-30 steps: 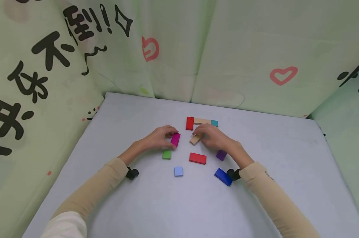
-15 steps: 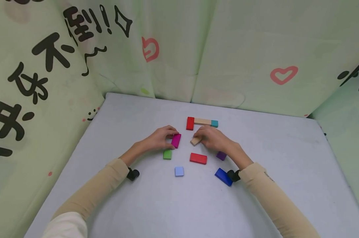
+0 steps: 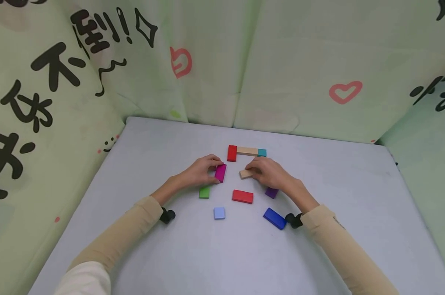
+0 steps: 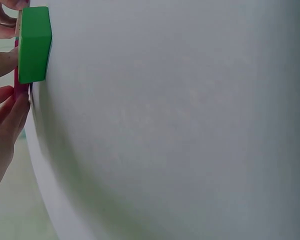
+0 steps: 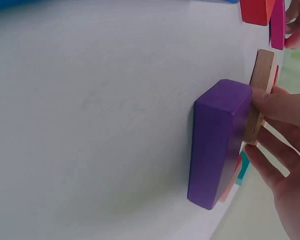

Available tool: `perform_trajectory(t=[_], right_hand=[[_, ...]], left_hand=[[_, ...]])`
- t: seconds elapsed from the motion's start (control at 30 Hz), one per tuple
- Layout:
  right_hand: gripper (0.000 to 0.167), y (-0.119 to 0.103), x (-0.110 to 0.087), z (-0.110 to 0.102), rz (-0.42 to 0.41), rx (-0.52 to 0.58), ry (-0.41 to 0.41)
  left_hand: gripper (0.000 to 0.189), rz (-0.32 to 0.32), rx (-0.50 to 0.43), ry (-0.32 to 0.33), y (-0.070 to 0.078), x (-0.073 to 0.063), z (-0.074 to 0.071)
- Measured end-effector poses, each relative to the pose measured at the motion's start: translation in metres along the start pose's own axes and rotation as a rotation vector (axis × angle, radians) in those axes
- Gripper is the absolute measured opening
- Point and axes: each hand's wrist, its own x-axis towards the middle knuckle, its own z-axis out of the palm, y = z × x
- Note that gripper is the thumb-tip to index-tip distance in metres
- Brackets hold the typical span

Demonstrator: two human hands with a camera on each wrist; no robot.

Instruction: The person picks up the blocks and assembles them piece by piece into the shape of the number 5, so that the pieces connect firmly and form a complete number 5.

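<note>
My left hand holds a magenta block by its ends, thumb at the near end and fingers at the far end. In my right hand a plain wooden block is pinched; the right wrist view shows the thumb on one side of this wooden block and fingers on the other. Behind both hands lies a row: a red block, a wooden block and a teal block. A green block lies just in front of the left hand.
Nearer on the white table lie a second red block, a light blue block and a dark blue block by the right wrist. A purple block sits partly under the right hand. Printed cloth hangs behind.
The wooden block in my right hand has turned from slanted to nearly level. My left hand has moved the magenta block slightly right. The head view has shifted a little.
</note>
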Motion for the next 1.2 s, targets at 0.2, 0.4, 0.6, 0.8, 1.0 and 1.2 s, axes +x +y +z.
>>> perform_trajectory(t=[0.2, 0.4, 0.6, 0.8, 1.0, 1.2], right_hand=[[0.025, 0.002, -0.004, 0.001, 0.003, 0.008, 0.003], [0.025, 0.003, -0.005, 0.003, 0.01, 0.01, 0.006], [0.024, 0.003, -0.007, 0.003, 0.024, 0.018, -0.002], [0.023, 0.007, -0.009, 0.002, 0.02, 0.009, 0.007], [0.024, 0.009, -0.011, 0.001, 0.02, 0.011, 0.008], [0.025, 0.011, -0.012, 0.0, 0.017, 0.015, 0.017]], left_hand=[[0.06, -0.004, 0.005, -0.001, 0.002, 0.005, 0.003], [0.06, -0.022, -0.005, -0.006, 0.006, 0.011, 0.005], [0.059, 0.014, 0.013, -0.015, 0.009, 0.014, 0.009], [0.06, 0.055, 0.034, -0.01, 0.015, 0.016, 0.01], [0.061, 0.109, 0.06, -0.024, 0.017, 0.014, 0.011], [0.053, 0.201, 0.108, -0.038, 0.018, 0.011, 0.009]])
